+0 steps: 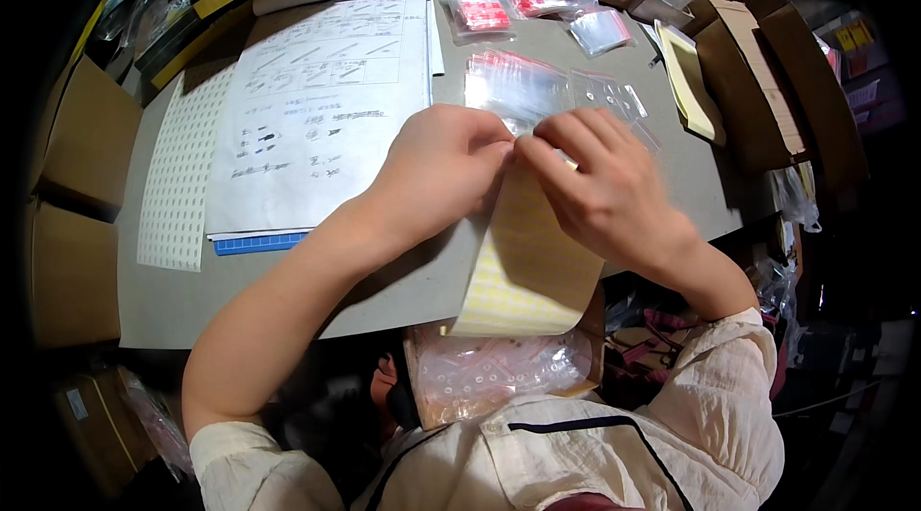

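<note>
My left hand point(443, 164) and my right hand point(602, 183) meet over the table's front part, fingertips pinched close together. What they pinch is too small or too covered to make out. Beneath them a pale yellow sheet of small stickers point(528, 266) lies with its near end hanging past the table edge. Just beyond the fingertips fans a stack of clear zip-lock bags point(508, 79) with red top edges. To its right, near my right hand, lie clear bags with small white rings point(606, 94) in them.
Handwritten papers point(317, 142) cover the left of the table, beside a white dotted sticker sheet point(182, 175). Packs of red-edged bags point(480, 10) lie at the back. Cardboard boxes point(82, 137) flank both sides. Below the front edge, an open box holds filled bags point(499, 367).
</note>
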Demonstrator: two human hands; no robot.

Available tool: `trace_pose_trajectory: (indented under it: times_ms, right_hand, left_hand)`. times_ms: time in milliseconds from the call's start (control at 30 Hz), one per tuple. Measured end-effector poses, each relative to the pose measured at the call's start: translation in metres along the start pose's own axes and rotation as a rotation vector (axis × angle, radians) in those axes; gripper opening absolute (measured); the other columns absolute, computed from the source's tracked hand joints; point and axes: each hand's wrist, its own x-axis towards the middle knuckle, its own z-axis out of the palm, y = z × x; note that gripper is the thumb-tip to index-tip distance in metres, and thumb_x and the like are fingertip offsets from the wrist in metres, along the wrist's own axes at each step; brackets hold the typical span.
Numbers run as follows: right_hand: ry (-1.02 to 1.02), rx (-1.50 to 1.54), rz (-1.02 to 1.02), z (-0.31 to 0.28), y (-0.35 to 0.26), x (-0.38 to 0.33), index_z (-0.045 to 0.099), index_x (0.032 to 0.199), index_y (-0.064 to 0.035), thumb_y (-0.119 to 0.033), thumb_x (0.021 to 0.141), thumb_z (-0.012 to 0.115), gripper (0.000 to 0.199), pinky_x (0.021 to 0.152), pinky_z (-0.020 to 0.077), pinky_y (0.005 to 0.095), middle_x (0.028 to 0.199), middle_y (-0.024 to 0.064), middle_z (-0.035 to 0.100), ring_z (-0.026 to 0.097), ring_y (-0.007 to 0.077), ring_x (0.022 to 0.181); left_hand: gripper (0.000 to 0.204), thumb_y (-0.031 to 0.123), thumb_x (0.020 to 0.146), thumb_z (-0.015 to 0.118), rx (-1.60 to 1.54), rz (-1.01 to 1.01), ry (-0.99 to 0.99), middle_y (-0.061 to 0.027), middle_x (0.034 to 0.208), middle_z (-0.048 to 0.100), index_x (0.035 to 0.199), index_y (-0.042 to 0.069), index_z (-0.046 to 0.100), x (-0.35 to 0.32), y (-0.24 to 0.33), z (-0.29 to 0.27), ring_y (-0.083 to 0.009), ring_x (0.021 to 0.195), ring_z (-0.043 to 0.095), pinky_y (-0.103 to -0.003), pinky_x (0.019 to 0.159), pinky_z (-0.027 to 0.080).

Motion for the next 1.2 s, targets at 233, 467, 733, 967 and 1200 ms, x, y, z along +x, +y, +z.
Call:
trace_pose_trajectory:
  times_ms: [233,467,733,967,1200]
  right_hand:
    - [-0.042,0.641,0.433,0.006,0.079,0.003,0.070,0.105,-0.0004,-0.003,0.091,0.072,0.014,0.070,0.0540,0.0292,0.085,0.0061,0.069,0.066,0.0107,0.078]
    - [-0.459,0.628,0.641,0.047,0.128,0.008,0.068,0.097,0.0041,-0.018,0.094,0.073,0.023,0.068,0.0491,0.0300,0.081,0.0057,0.067,0.060,0.0125,0.072]
    - [-0.512,0.410,0.663,0.016,0.134,0.006,0.066,0.088,0.0016,-0.018,0.091,0.078,0.023,0.064,0.0458,0.0308,0.076,0.0043,0.064,0.056,0.0111,0.069]
    - [-0.333,0.451,0.453,0.039,0.110,0.018,0.062,0.103,0.0019,-0.006,0.090,0.073,0.019,0.075,0.0521,0.0369,0.088,0.0111,0.068,0.067,0.0214,0.084]
    - [-0.463,0.101,0.647,0.034,0.127,0.004,0.063,0.092,0.0022,-0.024,0.089,0.080,0.031,0.071,0.0524,0.0444,0.084,0.0188,0.071,0.069,0.0357,0.079]
  left_hand:
    - [0.018,0.010,0.103,0.064,0.068,-0.040,-0.014,-0.0035,0.076,0.065,0.101,-0.007,0.070,0.000,0.001,0.000,-0.0087,0.064,0.059,-0.025,0.058,0.049]
    - [0.019,0.011,0.102,0.064,0.124,0.021,-0.005,-0.0032,0.072,0.065,0.100,-0.007,0.071,-0.001,0.000,0.001,-0.0089,0.061,0.059,-0.026,0.058,0.049]
    - [0.021,0.013,0.102,0.064,0.198,0.060,0.023,-0.0032,0.072,0.065,0.099,-0.007,0.070,-0.003,0.002,0.001,-0.0088,0.061,0.059,-0.027,0.057,0.049]
    - [0.021,0.013,0.103,0.064,0.127,0.042,0.024,-0.0031,0.072,0.064,0.101,-0.007,0.070,-0.002,-0.003,0.001,-0.0084,0.060,0.058,-0.027,0.057,0.048]
    - [0.022,0.017,0.100,0.067,0.256,0.146,0.097,-0.0067,0.075,0.070,0.101,-0.004,0.072,-0.005,0.002,0.004,-0.0111,0.064,0.062,-0.028,0.062,0.050]
